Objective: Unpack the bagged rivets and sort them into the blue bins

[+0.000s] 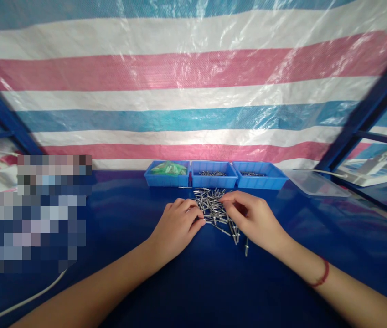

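Observation:
A loose pile of silvery blind rivets (pixel 214 207) lies on the blue tabletop between my two hands. At the pile's left edge, my left hand (pixel 179 223) has its fingers curled, with thumb and forefinger pinched on a thin rivet; a bit of metal glints between the other fingers. From the right, my right hand (pixel 253 216) reaches into the pile, its thumb and forefinger closed around a rivet at the tips. One rivet (pixel 246 248) lies apart, below my right hand. A red cord circles my right wrist.
Three blue bins stand behind the pile: the left bin (pixel 167 181) holds green-and-clear bags, the middle bin (pixel 214 181) and right bin (pixel 263 183) hold small metal pieces. A clear plastic lid (pixel 319 183) and white device (pixel 367 171) are at right. A white cable (pixel 25 300) runs at left.

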Motion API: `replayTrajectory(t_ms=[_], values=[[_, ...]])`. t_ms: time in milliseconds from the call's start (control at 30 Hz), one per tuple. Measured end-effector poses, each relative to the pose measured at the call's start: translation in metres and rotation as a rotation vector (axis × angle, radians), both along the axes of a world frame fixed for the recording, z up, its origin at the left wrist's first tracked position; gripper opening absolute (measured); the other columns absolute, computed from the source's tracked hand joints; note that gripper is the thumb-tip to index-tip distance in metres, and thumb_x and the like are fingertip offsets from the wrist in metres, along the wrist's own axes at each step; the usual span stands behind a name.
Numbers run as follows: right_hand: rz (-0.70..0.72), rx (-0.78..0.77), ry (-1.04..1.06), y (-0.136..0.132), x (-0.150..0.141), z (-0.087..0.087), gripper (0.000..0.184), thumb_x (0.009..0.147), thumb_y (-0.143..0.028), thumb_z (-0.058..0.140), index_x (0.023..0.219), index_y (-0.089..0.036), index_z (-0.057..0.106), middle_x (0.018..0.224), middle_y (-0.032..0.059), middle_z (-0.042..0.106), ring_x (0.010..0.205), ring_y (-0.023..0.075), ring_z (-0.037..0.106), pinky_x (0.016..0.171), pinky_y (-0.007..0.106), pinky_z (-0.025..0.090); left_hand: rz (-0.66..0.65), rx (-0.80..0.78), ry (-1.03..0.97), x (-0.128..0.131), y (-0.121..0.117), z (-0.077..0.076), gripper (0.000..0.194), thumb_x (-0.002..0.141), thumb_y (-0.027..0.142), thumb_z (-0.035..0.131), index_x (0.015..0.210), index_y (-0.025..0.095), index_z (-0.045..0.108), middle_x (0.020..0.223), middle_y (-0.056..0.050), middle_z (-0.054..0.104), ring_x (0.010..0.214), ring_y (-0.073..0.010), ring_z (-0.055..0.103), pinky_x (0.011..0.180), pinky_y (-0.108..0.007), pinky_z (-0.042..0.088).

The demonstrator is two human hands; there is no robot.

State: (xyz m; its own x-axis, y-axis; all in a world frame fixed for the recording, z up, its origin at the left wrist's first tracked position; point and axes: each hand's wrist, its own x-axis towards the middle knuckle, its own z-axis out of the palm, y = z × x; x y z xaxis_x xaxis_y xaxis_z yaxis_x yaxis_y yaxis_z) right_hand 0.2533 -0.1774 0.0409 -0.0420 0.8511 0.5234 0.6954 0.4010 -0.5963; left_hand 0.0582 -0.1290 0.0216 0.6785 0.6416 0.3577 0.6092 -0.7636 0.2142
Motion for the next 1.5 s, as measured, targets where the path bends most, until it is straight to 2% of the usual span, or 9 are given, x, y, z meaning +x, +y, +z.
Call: replayTrajectory(t_ms=[167,267,400,500,700,867,1033,1500], values=[[0.075,-0.004,-0.097,-0.004,-0.005,-0.002,0.018,0.083,-0.016,0.048,0.085,-0.017,0.066,0.075,0.0035,0.066,0.056,0.0126,0.057,0.053,0.026,0.045,0.033,-0.001,-0.027,0.002,-0.001,-0.001,0.011,0.090,0.024,0.052,0.087,0.021,0.062,0.100,-0.003,0.063,0.100,-0.0234,0.052,0.083,-0.040,0.039],[0.094,-0.026,-0.093,-0.001,-0.005,-0.007,0.020,0.079,-0.011,0.049,0.089,-0.018,0.065,0.082,0.0036,0.064,0.055,0.0106,0.054,0.054,0.025,0.045,0.060,-0.061,-0.159,0.003,0.000,0.001,0.013,0.091,0.022,0.048,0.087,0.019,0.060,0.097,-0.003,0.061,0.095,-0.0210,0.054,0.083,-0.038,0.041],[0.082,-0.043,0.056,-0.002,-0.010,-0.006,0.010,0.077,-0.018,0.059,0.086,-0.018,0.064,0.075,0.0019,0.063,0.050,0.0090,0.051,0.047,0.023,0.043,-0.004,-0.166,-0.445,0.005,-0.002,0.003,0.015,0.092,0.022,0.042,0.088,0.018,0.055,0.094,-0.004,0.058,0.092,-0.0164,0.056,0.085,-0.031,0.044],[0.095,-0.044,0.217,-0.007,-0.017,-0.001,0.011,0.078,-0.027,0.062,0.083,-0.018,0.064,0.067,0.0002,0.061,0.047,0.0083,0.048,0.042,0.021,0.040,-0.053,-0.221,-0.543,0.007,-0.006,0.003,0.014,0.093,0.023,0.041,0.090,0.019,0.054,0.097,-0.004,0.058,0.094,-0.0159,0.056,0.085,-0.029,0.045],[0.122,-0.004,0.303,-0.015,-0.021,0.003,0.010,0.081,-0.028,0.060,0.080,-0.019,0.064,0.066,0.0003,0.061,0.047,0.0084,0.048,0.043,0.022,0.040,-0.106,-0.319,-0.565,0.009,-0.017,0.005,0.014,0.094,0.025,0.039,0.090,0.020,0.052,0.091,-0.003,0.058,0.087,-0.0145,0.057,0.080,-0.027,0.047],[0.125,0.010,0.275,-0.015,-0.021,0.005,0.010,0.081,-0.027,0.060,0.078,-0.018,0.064,0.065,0.0003,0.059,0.049,0.0090,0.049,0.045,0.022,0.040,-0.115,-0.347,-0.552,0.008,-0.021,0.008,0.015,0.090,0.023,0.046,0.104,0.022,0.051,0.097,-0.003,0.063,0.087,-0.0154,0.059,0.082,-0.029,0.047],[0.138,0.009,0.272,-0.017,-0.022,0.008,0.008,0.080,-0.026,0.062,0.078,-0.018,0.064,0.066,0.0002,0.060,0.048,0.0082,0.047,0.044,0.022,0.040,-0.129,-0.321,-0.511,0.009,-0.020,0.006,0.009,0.090,0.023,0.047,0.094,0.020,0.054,0.094,-0.003,0.064,0.089,-0.0164,0.060,0.084,-0.029,0.046],[0.217,0.129,0.177,-0.018,-0.021,0.005,0.005,0.081,-0.017,0.060,0.082,-0.018,0.065,0.067,0.0002,0.056,0.053,0.0090,0.048,0.046,0.023,0.041,-0.145,-0.362,-0.531,0.009,-0.019,0.002,0.008,0.091,0.022,0.047,0.098,0.021,0.050,0.095,-0.002,0.061,0.089,-0.0151,0.057,0.082,-0.028,0.044]])
